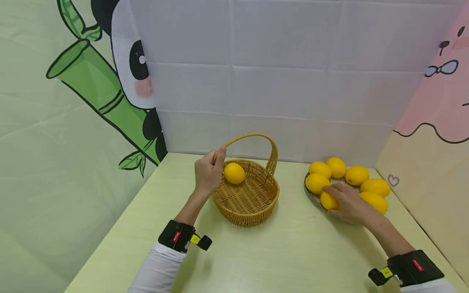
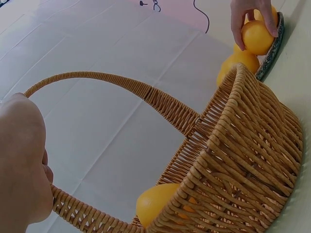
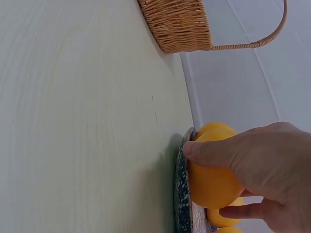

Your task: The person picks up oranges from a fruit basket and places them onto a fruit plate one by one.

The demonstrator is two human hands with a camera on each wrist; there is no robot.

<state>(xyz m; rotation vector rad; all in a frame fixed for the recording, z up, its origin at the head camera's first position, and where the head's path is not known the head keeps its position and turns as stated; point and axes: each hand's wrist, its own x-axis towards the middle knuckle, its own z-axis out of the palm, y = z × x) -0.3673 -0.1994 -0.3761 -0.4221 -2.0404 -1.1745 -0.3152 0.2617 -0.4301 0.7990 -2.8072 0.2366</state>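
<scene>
My left hand [image 1: 209,171] grips the left side of the arched handle [image 1: 253,135] of a woven wicker basket [image 1: 246,219]. One yellow lemon [image 1: 234,173] lies inside the basket, against its far left wall. At the right, my right hand [image 1: 346,202] holds a lemon [image 3: 214,187] at the near left edge of a plate, thumb on one side and fingers on the other. Several more lemons [image 1: 357,176] sit in a ring around this plate [image 3: 182,199], which has a dark speckled rim.
Both things stand on a pale wood-look table [image 1: 256,260]. A whitish cloth wall [image 1: 278,93] rises behind its far edge. Printed cloth panels flank it, with a bamboo drawing [image 1: 106,93] at the left and a pink figure [image 1: 436,97] at the right.
</scene>
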